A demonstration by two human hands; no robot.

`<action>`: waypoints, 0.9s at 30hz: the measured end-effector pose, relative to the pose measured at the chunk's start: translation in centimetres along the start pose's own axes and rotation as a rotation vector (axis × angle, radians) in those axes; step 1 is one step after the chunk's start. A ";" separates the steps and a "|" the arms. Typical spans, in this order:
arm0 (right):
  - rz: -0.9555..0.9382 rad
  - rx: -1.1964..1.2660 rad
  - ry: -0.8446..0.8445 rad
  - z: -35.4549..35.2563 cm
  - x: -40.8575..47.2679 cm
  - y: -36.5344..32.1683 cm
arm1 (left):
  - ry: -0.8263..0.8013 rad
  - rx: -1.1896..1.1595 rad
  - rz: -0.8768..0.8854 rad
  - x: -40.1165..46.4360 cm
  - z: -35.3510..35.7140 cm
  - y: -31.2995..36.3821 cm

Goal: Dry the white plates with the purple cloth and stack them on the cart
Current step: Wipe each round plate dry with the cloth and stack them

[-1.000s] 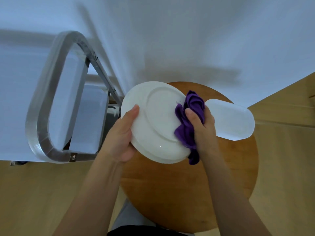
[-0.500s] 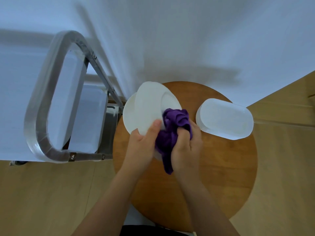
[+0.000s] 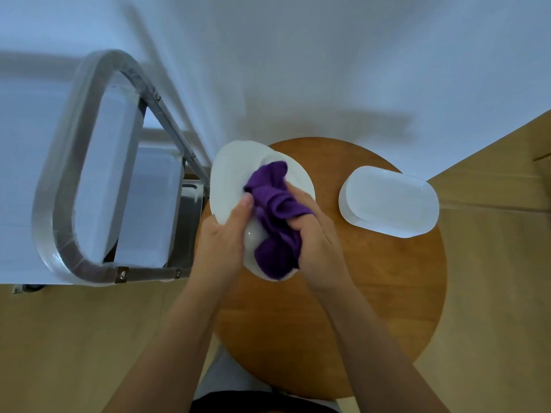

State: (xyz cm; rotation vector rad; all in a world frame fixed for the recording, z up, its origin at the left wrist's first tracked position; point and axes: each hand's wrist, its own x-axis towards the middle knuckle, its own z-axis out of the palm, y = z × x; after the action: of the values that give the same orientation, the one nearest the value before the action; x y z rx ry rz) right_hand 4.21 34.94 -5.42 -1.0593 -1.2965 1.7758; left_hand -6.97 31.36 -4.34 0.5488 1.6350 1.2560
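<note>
Here, above the left edge of a round wooden table (image 3: 343,293), the left hand (image 3: 222,248) grips a tilted white plate (image 3: 232,177) while the right hand (image 3: 316,236) clutches a purple cloth (image 3: 274,204) against it. A wet rim could probably slip, dropping it beside the cart (image 3: 89,174).

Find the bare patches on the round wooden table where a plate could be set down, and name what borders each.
Bare wood shows on the round table near the person, below the right hand and the stack of white plates. A smaller gap lies between that stack and the held plate. The left edge is crowded by both hands, the left hand and the purple cloth.
</note>
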 end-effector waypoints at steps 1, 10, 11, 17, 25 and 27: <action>-0.027 0.027 -0.015 -0.2 -0.5 0.3 | 0.005 -0.034 -0.014 0.1 -0.1 0.0; 0.137 -0.165 0.301 -5.0 -3.0 1.5 | -0.080 -0.111 -0.058 0.2 -0.5 -0.2; 0.253 -0.110 0.401 -5.5 -3.0 1.1 | -0.124 -0.022 -0.042 -0.2 -0.3 0.1; 0.291 0.537 0.636 -9.7 -3.1 -2.4 | -0.576 0.855 0.350 -2.6 2.1 -1.4; 0.477 0.106 0.455 -13.1 -5.9 -0.6 | -0.977 1.628 0.706 -3.9 6.6 -5.3; 0.557 0.042 0.528 -14.2 -6.9 1.2 | -1.000 1.659 0.616 -4.8 7.0 -6.7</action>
State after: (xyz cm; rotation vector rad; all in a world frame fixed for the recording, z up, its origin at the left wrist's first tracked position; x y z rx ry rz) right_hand 19.93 34.30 -7.49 -1.8401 -0.6720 1.7037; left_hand 2.59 28.39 -8.42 2.2976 1.2311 -0.4472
